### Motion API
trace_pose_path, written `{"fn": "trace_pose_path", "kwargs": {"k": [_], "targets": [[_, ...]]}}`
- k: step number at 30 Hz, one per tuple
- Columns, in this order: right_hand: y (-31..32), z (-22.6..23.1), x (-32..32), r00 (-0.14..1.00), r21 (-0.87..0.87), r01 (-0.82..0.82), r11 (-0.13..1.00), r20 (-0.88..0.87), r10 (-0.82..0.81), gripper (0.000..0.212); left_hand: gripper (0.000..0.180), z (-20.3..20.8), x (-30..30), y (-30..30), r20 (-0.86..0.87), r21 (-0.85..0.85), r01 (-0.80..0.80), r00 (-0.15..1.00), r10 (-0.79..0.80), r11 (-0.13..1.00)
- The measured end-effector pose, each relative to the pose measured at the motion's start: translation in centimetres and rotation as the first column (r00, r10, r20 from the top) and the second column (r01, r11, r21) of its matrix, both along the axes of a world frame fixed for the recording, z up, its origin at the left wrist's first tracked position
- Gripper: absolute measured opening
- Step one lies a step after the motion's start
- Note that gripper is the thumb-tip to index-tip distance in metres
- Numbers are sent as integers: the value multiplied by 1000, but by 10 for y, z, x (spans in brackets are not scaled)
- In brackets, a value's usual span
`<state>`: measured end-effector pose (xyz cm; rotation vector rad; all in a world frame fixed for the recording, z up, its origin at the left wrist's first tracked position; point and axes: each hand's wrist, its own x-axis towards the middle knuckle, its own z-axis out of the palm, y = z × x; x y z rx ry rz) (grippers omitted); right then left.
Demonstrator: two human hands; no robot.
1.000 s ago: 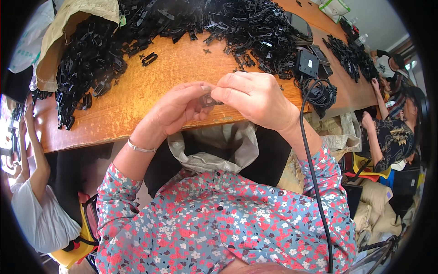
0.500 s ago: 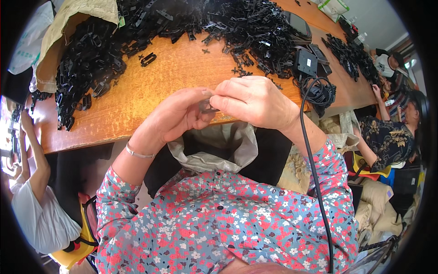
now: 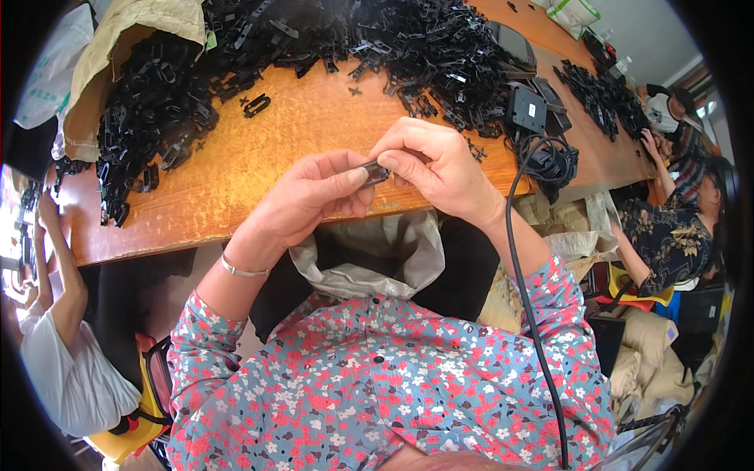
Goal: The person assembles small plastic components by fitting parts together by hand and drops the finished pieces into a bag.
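Note:
Between my hands, just over the table's front edge, is a small black plastic part (image 3: 375, 173). My left hand (image 3: 326, 187) pinches one end of it, the thumb lying along its top. At the other end the thumb and bent fingers of my right hand (image 3: 428, 166) close on it; its tip is partly hidden by those fingers. A big heap of similar black parts (image 3: 345, 39) covers the far side of the wooden table (image 3: 275, 149). One loose oblong black part (image 3: 256, 105) lies apart from the heap, and tiny cross-shaped pieces (image 3: 355, 91) are scattered nearby.
An open whitish sack (image 3: 369, 279) sits in my lap below the table edge. To the far left stands a brown paper sack (image 3: 86, 94). A black device (image 3: 526, 110) and a coiled cable (image 3: 550, 161) lie at right; a cable crosses my right arm. Other people sit on both sides.
My hands have turned and shifted slightly, so the black part shows more plainly between them. My right fingers have curled onto its end. At right, another person's arm has moved.

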<state>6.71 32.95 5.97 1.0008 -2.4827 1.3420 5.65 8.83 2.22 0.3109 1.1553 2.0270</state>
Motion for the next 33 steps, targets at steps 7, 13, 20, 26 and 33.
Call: {"fn": "trace_pose_path", "kwargs": {"k": [7,13,20,26,33], "targets": [[-17,-21,28,950,-369,62,927,306,59,33,24,-8,-6,5,-19,43,-34,999,34,998],[-23,-56,27,970,-517,45,855,227,86,32,29,-14,-3,13,40,-60,5,999,-3,998],[-22,-68,21,845,-743,384,548,522,116,28,31,-12,-22,12,-136,-256,29,988,-66,966],[-15,-75,25,749,-723,434,538,621,231,30,24,0,-96,26,-573,-472,-308,819,-22,826],[-14,-74,21,760,-637,334,694,618,202,31,21,-20,-179,80,-969,-218,-839,125,-214,498]]}}
